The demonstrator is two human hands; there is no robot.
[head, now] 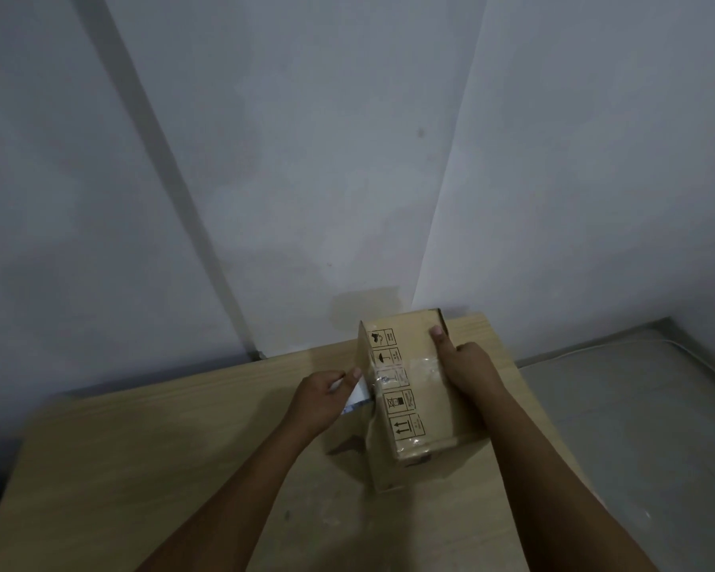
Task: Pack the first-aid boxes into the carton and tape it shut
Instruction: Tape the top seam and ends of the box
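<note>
Carton [420,390]: 1 brown cardboard box, closed, on the wooden table [141,468], at its far right part near the wall [306,158]. A column of 5 printed handling symbols runs down its upper face. No first-aid boxes are visible; judged packed inside.

Table: light wood, carries the carton. A grey surface [636,406] lies to the right of the carton, beyond the table edge.

Wall: pale, plain, behind the carton.

Right hand [465,365]: rests on top of the carton, right of the symbols, fingers extended and pressing flat; it grips nothing, only steadies the box.

Left hand [320,400]: just left of the carton, fingers curled, pinching a white and clear item [358,396], apparently the tape roll or its free end; which of the 2 cannot be told.

Tape strip [413,375]: clear, glossy, crosses the top of the carton and turns down its left side toward the left hand.

Status: packing judged complete, flaps down, 1 strip partly laid. Remaining, as judged: finish and sever this strip, press it down, and seal any seam left open.
</note>
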